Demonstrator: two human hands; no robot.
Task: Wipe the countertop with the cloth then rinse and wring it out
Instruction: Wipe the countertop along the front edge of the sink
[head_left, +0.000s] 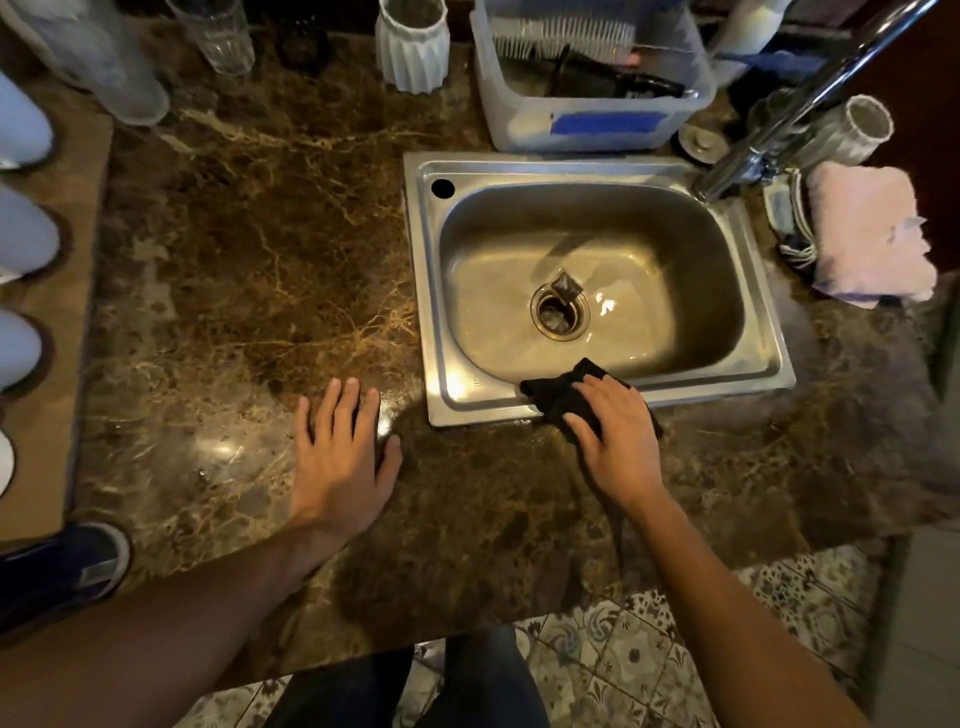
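The right hand (615, 421) presses flat, fingers spread, on the black cloth (563, 392) lying over the near sink (769, 364) rim, the left hand (340, 457) rests spread on the counter (234, 260); the cloth looks soft, light, probably damp, best gathered in the whole palm.

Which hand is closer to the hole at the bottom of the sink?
The right hand. It presses the black cloth on the sink's front rim, just below the drain. The left hand lies flat on the countertop, off to the sink's left.
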